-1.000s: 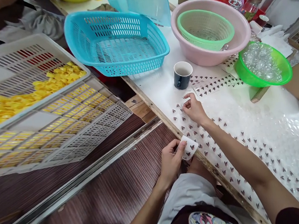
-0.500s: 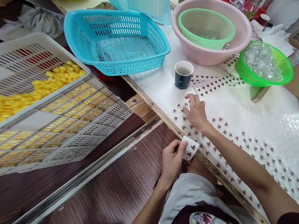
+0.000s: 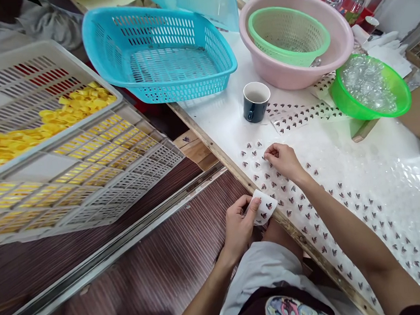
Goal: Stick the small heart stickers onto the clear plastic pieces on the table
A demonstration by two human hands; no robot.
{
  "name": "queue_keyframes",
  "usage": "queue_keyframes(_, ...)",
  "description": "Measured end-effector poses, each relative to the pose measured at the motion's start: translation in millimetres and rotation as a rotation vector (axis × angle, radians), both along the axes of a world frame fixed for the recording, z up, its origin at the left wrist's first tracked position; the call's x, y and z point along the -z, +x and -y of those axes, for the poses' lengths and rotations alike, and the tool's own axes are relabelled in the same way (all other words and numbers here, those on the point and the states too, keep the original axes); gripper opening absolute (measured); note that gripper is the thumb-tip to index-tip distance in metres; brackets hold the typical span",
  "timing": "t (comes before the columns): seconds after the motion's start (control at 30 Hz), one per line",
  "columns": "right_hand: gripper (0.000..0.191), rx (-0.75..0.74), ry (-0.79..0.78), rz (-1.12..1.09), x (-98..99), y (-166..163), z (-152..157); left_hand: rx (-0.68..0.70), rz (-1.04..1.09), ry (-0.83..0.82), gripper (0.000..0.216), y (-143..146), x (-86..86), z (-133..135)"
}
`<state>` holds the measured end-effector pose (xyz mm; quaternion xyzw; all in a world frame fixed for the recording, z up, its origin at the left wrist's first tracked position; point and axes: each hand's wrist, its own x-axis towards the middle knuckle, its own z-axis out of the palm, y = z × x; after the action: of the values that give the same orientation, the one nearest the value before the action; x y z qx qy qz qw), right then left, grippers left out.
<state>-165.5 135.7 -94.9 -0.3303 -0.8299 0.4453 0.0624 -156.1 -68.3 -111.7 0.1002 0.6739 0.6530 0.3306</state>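
Pinching a white printed strip (image 3: 267, 206), left hand (image 3: 239, 226) sits at the edge of the tabletop (image 3: 220, 112), well on the near side of the mug (image 3: 255, 108). Right hand (image 3: 283, 161) among small dark prints (image 3: 257, 165), closer to the mug, drawn narrow; cannot tell whether it holds anything. Pink basin (image 3: 280, 75) beyond and right of mug; blue basket (image 3: 189, 91) beyond and left.
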Motion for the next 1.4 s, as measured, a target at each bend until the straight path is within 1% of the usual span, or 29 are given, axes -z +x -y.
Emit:
queue_keyframes(0.13,0.012,-0.063,0.128,0.072,3.7,-2.1,4.9,0.0,0.024,0.002,0.034,-0.3,-2.1,0.6)
queue_keyframes(0.23,0.008,-0.101,0.273,0.134,5.3,-4.3,8.2,-0.009,0.022,0.009,0.033,-0.3,-0.3,0.4)
queue_keyframes(0.27,0.01,-0.099,0.329,0.143,5.1,-4.9,8.9,-0.018,0.019,0.012,0.033,-0.4,0.7,0.3)
queue_keyframes(0.33,0.017,-0.085,0.415,0.127,2.5,-4.0,10.2,-0.045,0.016,0.021,0.033,-0.4,2.7,0.1)
queue_keyframes(0.37,0.016,-0.076,0.435,0.098,-0.3,-1.7,11.5,-0.063,0.015,0.028,0.034,-0.3,3.3,-0.1)
queue_keyframes(0.4,0.011,-0.062,0.432,0.052,-4.0,2.5,13.8,-0.081,0.013,0.035,0.035,-0.3,3.6,-0.3)
queue_keyframes(0.43,0.003,-0.049,0.402,-0.009,-8.5,8.6,17.3,-0.101,0.008,0.042,0.036,-0.2,3.6,-0.7)
queue_keyframes(0.47,0.004,-0.047,0.342,-0.076,-13.4,16.7,22.2,-0.124,0.001,0.05,0.037,-0.1,3.1,-1.2)
queue_keyframes(0.53,0.01,-0.095,0.163,-0.183,-22.3,36.9,35.8,-0.173,-0.017,0.07,0.039,0.0,1.4,-2.7)
queue_keyframes(0.6,0.019,-0.193,-0.025,-0.198,-27.5,57.9,50.7,-0.211,-0.037,0.093,0.041,0.0,-1.0,-4.3)
queue_keyframes(0.63,0.022,-0.219,-0.087,-0.18,-28.3,66.9,57.0,-0.214,-0.042,0.104,0.042,0.0,-2.1,-4.9)
queue_keyframes(0.67,0.02,-0.218,-0.117,-0.159,-28.2,74.1,61.7,-0.207,-0.043,0.11,0.042,-0.2,-3.2,-5.3)
queue_keyframes(0.73,0.01,-0.166,-0.118,-0.132,-26.7,83.0,65.6,-0.164,-0.04,0.115,0.035,-0.9,-5.1,-5.4)
queue_keyframes(0.8,0.011,-0.155,-0.122,-0.121,-25.7,86.3,63.8,-0.11,-0.037,0.125,0.023,-1.8,-6.6,-4.8)
queue_keyframes(0.87,0.014,-0.197,-0.154,-0.12,-26.2,87.5,60.2,-0.067,-0.039,0.138,0.022,-2.5,-7.7,-4.1)
queue_keyframes(0.93,0.014,-0.199,-0.161,-0.131,-27.6,89.1,58.3,-0.049,-0.036,0.139,0.02,-2.4,-8.4,-3.9)
queue_keyframes(1.03,0.008,-0.129,-0.046,-0.171,-29.8,93.7,58.7,-0.063,-0.011,0.12,0.02,-1.3,-8.3,-4.8)
queue_keyframes(1.1,0.005,-0.132,0.037,-0.197,-31.6,96.7,58.6,-0.069,0.008,0.109,0.022,-0.4,-7.8,-5.4)
queue_keyframes(1.17,0.008,-0.134,0.065,-0.23,-33.6,98.0,57.1,-0.072,0.008,0.095,0.023,0.3,-7.3,-5.5)
queue_keyframes(1.27,0.009,-0.028,0.016,-0.307,-35.3,94.8,53.6,-0.083,-0.009,0.078,0.025,1.2,-7.6,-5.5)
queue_keyframes(1.33,0.01,0.011,-0.07,-0.317,-34.5,89.4,53.0,-0.078,-0.003,0.077,0.025,1.5,-8.7,-6.0)
queue_keyframes(1.4,0.026,-0.023,-0.193,-0.288,-32.8,83.0,54.5,-0.068,-0.002,0.077,0.026,1.6,-10.2,-6.9)
